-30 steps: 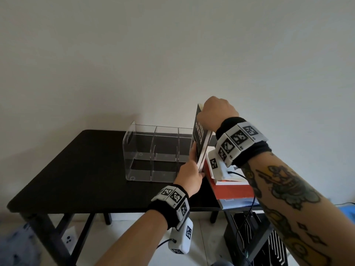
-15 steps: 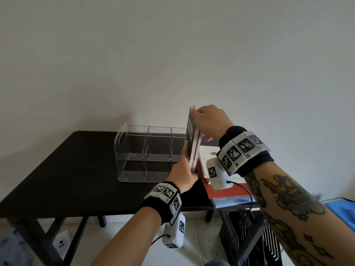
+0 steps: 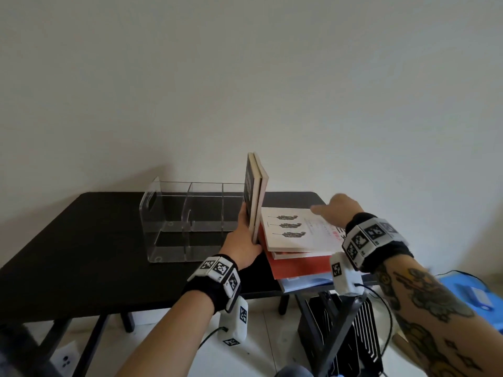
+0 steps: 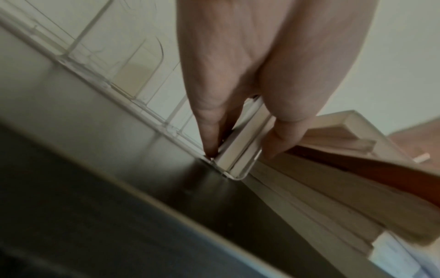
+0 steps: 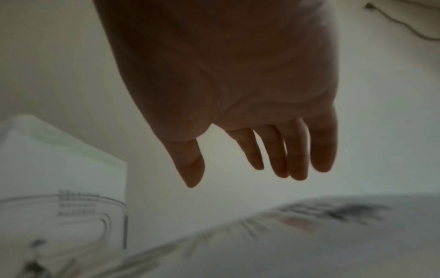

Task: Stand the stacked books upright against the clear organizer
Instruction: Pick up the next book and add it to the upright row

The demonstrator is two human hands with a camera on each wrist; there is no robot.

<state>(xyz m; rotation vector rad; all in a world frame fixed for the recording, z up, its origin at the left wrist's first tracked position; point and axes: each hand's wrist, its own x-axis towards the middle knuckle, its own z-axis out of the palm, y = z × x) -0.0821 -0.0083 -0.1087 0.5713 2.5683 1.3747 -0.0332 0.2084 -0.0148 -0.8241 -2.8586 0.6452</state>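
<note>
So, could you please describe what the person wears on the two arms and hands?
Both hands are bare, the left hand and the right hand. Each wrist carries a black band covered with white blocks printed with black square markers. Under each hangs a white camera box with a thin black cable. The right forearm bears dark tattoos; no sleeves show.

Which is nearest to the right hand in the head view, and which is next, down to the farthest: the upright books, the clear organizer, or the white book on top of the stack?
1. White book: directly under the right hand.
2. Upright books: to its left, gripped by the left hand.
3. Clear organizer: farthest left, beyond the upright books.
</note>
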